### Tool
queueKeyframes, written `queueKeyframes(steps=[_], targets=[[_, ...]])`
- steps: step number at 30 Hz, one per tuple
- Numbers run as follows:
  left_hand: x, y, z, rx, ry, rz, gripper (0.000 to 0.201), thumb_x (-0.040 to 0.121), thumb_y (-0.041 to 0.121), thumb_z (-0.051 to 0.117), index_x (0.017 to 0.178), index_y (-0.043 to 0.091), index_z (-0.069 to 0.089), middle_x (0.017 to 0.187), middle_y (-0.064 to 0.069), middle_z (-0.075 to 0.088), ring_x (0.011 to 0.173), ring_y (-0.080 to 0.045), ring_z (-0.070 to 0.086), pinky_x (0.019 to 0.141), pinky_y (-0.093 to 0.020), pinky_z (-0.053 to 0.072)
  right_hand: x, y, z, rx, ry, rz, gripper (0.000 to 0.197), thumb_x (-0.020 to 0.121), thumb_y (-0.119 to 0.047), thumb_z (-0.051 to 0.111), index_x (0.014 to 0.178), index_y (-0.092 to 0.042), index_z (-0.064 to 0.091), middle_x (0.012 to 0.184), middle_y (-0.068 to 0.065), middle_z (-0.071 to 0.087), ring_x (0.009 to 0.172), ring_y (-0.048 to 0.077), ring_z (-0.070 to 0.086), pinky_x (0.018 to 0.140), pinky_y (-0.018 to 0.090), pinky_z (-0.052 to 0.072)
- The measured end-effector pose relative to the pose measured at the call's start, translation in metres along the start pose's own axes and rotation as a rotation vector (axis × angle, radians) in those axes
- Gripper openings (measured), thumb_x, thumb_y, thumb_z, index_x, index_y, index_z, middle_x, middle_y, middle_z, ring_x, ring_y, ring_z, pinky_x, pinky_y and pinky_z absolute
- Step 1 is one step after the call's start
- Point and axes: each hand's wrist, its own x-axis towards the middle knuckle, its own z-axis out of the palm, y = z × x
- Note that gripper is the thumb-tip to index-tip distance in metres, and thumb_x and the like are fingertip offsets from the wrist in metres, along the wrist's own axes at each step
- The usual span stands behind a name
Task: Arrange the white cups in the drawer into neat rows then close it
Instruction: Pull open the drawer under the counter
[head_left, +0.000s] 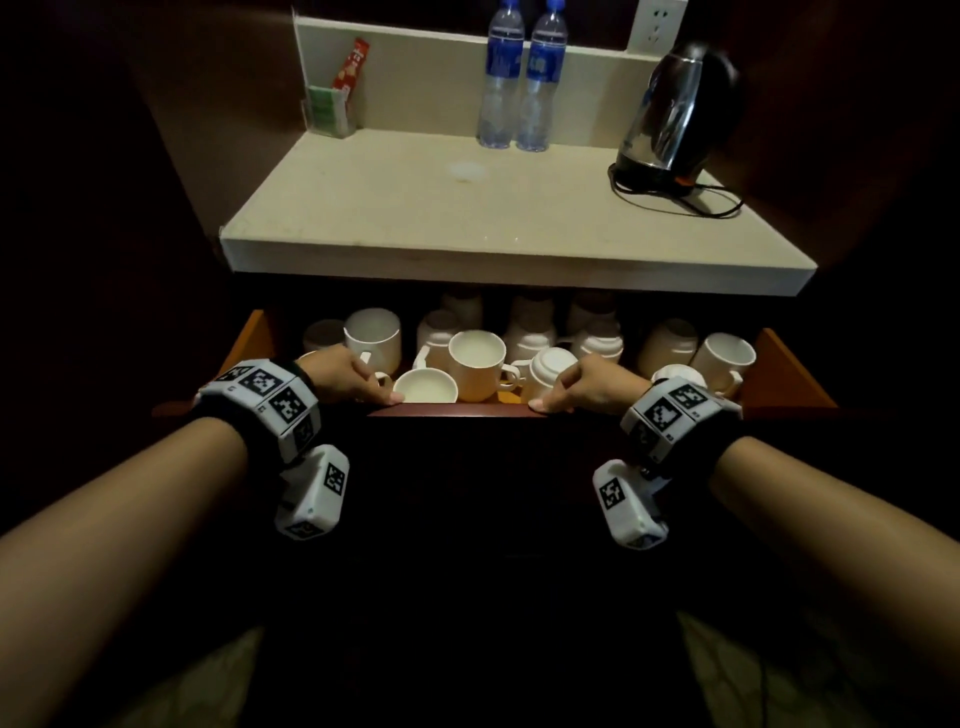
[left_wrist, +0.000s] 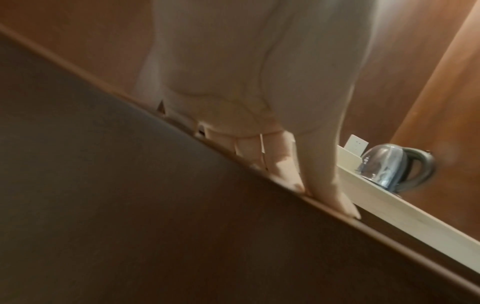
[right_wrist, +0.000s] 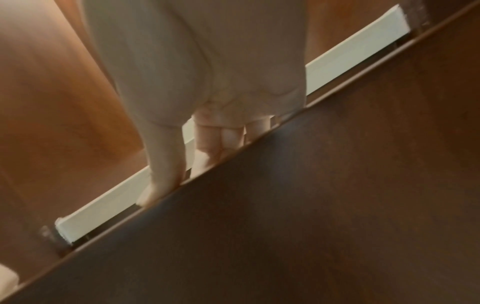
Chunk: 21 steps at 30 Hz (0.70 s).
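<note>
Both hands grip the top edge of the open wooden drawer (head_left: 457, 410): the left hand (head_left: 345, 374) and the right hand (head_left: 587, 382) each curl their fingers over the dark, smooth front panel and down inside, thumbs lying flat along the lip. Just beyond the fingers, glossy white cups (head_left: 477, 364) crowd the orange-brown interior in no clear order, some upright with open mouths, others upturned with ringed bases showing, their loop handles pointing different ways. Between the 2 hands a shallow cup (head_left: 426, 385) sits touching the front wall. The rear cups fade into shadow under the pale stone countertop (head_left: 467, 218), so their count cannot be told. Above the grip stand 2 clear plastic water bottles (head_left: 522, 78) with blue labels, a rounded steel kettle (head_left: 670, 114) on its black base, and a clear holder of sachets (head_left: 330, 111). The left wrist view, blurred, shows the thumb (left_wrist: 319, 174) and bent fingers on the panel edge with the kettle (left_wrist: 389, 166) beyond, but no cups. The right wrist view shows the thumb (right_wrist: 163, 170) pressed on the edge against the countertop's white rim (right_wrist: 103, 207); the drawer's contents are hidden there as well.
</note>
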Motion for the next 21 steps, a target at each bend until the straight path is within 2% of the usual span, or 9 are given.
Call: queueKeyframes(steps=[3,5,9,12,13,15,17,21], targets=[[-0.013,0.001,0.004,-0.032,-0.021,0.0,0.045,0.072,0.032,0.078,0.039,0.017,0.051,0.048,0.002,0.047,0.056,-0.012,0.043,0.056,-0.024,0.031,-0.011,0.002,0.005,-0.014,0.004,0.023,0.037,0.076,-0.029,0.077,0.051,-0.014,0.055,0.051,-0.005,0.048,0.052,0.005,0.04,0.047,0.013,0.03],[-0.021,0.003,0.006,-0.031,-0.032,0.002,0.042,0.072,0.032,0.078,0.043,0.016,0.052,0.043,0.007,0.046,0.053,-0.01,0.042,0.053,-0.022,0.03,-0.018,0.002,0.006,-0.022,0.012,0.042,0.039,0.076,-0.031,0.077,0.048,-0.016,0.053,0.045,-0.009,0.046,0.048,0.003,0.038,0.044,0.011,0.028],[-0.038,0.001,0.01,-0.015,-0.087,-0.003,0.036,0.074,0.035,0.075,0.049,0.016,0.058,0.054,0.004,0.052,0.059,-0.008,0.046,0.056,-0.021,0.032,-0.035,-0.001,0.011,-0.057,-0.001,0.081,0.04,0.075,-0.035,0.077,0.052,-0.014,0.052,0.055,-0.002,0.045,0.054,0.007,0.039,0.051,0.018,0.028],[-0.047,-0.001,0.012,-0.028,-0.126,-0.002,0.035,0.074,0.035,0.076,0.047,0.018,0.06,0.054,0.004,0.053,0.061,-0.01,0.047,0.058,-0.021,0.034,-0.048,0.0,0.015,-0.081,0.002,0.09,0.037,0.077,-0.034,0.075,0.056,-0.013,0.054,0.062,0.0,0.05,0.062,0.008,0.044,0.05,0.011,0.033],[-0.05,-0.001,0.013,-0.022,-0.141,-0.002,0.036,0.074,0.035,0.076,0.045,0.02,0.061,0.054,0.005,0.054,0.062,-0.01,0.047,0.058,-0.021,0.034,-0.052,0.0,0.017,-0.092,0.0,0.091,0.036,0.078,-0.034,0.075,0.057,-0.013,0.055,0.064,0.001,0.052,0.065,0.009,0.046,0.053,0.011,0.034],[-0.058,0.001,0.013,-0.001,-0.175,0.0,0.034,0.076,0.035,0.074,0.047,0.021,0.063,0.055,0.005,0.055,0.063,-0.009,0.048,0.058,-0.019,0.035,-0.056,0.002,0.021,-0.091,-0.023,0.094,0.035,0.076,-0.034,0.077,0.058,-0.013,0.056,0.069,0.003,0.052,0.074,0.014,0.047,0.065,0.02,0.035],[-0.066,0.002,0.015,0.028,-0.199,-0.001,0.03,0.079,0.035,0.071,0.055,0.018,0.064,0.057,0.005,0.055,0.062,-0.007,0.049,0.052,-0.015,0.036,-0.058,0.005,0.023,-0.083,-0.041,0.1,0.034,0.074,-0.034,0.078,0.056,-0.014,0.056,0.068,0.002,0.053,0.076,0.015,0.047,0.071,0.025,0.033],[-0.079,0.006,0.019,0.066,-0.25,-0.027,0.027,0.08,0.032,0.07,0.062,0.014,0.063,0.053,0.007,0.057,0.051,-0.004,0.052,0.041,-0.012,0.039,-0.072,0.008,0.028,-0.091,-0.071,0.095,0.033,0.076,-0.032,0.077,0.054,-0.016,0.057,0.062,-0.003,0.053,0.068,0.009,0.047,0.069,0.023,0.034]])
